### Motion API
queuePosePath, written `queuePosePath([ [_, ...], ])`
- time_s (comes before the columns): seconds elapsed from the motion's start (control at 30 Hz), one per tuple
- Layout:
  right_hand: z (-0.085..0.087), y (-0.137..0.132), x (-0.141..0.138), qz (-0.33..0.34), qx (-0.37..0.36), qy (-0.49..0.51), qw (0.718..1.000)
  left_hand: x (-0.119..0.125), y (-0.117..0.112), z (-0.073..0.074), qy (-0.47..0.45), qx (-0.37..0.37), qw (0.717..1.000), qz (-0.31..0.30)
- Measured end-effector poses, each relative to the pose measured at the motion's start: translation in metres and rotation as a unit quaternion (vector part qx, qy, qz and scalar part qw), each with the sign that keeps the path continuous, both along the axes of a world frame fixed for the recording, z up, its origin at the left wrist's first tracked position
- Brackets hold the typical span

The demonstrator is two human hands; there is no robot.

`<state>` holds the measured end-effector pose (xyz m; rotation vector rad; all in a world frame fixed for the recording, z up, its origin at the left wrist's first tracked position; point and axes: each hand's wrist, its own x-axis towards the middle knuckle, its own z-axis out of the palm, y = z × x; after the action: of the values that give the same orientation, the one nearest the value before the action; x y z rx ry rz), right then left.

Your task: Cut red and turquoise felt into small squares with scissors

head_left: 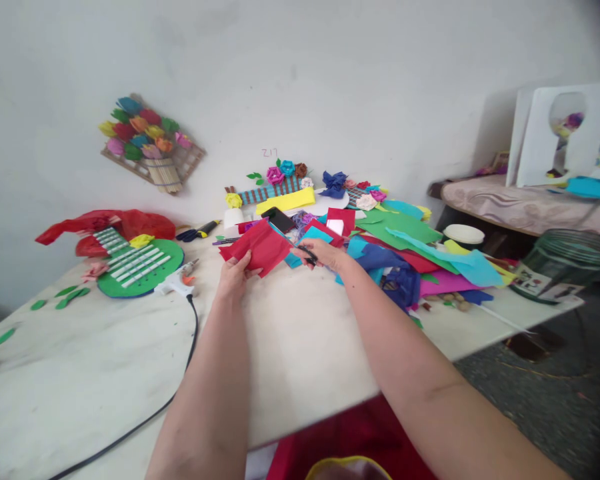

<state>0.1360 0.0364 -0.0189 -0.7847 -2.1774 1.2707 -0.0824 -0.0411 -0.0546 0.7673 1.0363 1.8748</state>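
Observation:
My left hand [237, 274] pinches the lower left part of a red paper sheet [261, 247], which is held up over the table. Black-handled scissors [307, 255] are in my right hand [325, 255], with the fingers wrapped round the handles. Their blades [279, 230] are spread at the sheet's upper right edge. Whether the paper lies between the blades I cannot tell. Behind the sheet a dark phone [279, 219] lies on the table, and cut red and blue paper pieces lie beside my right hand.
A white glue gun [177, 283] with a black cord lies left, by a green disc [140, 267] with white strips. Coloured paper sheets [405, 227] are heaped at right. A large glass jar [555, 267] stands at the table's right edge. Paper flowers [280, 172] lean against the wall.

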Motion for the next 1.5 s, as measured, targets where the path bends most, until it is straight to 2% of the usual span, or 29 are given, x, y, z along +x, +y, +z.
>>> queuePosePath([
  [0.3, 0.003, -0.004, -0.001, -0.005, -0.019, 0.017, 1.000, 0.002, -0.001, 0.002, 0.006, -0.002, 1.000, 0.004],
  [0.5, -0.005, 0.002, -0.006, 0.000, -0.040, 0.063, 0.997, 0.002, -0.001, 0.002, 0.004, -0.005, 1.000, 0.009],
  [0.77, -0.012, 0.012, -0.008, -0.004, -0.060, 0.073, 0.996, 0.002, -0.002, 0.003, 0.000, -0.009, 1.000, 0.010],
  [1.07, -0.010, 0.007, -0.008, -0.007, -0.067, 0.099, 0.993, -0.001, 0.000, 0.000, -0.007, -0.010, 1.000, 0.013],
  [1.3, -0.012, 0.008, -0.009, -0.027, -0.061, 0.098, 0.993, 0.000, 0.000, 0.001, -0.014, -0.012, 1.000, 0.015],
  [1.5, -0.014, 0.011, -0.009, -0.002, -0.080, 0.081, 0.993, 0.001, -0.001, 0.001, -0.006, -0.003, 1.000, 0.001],
])
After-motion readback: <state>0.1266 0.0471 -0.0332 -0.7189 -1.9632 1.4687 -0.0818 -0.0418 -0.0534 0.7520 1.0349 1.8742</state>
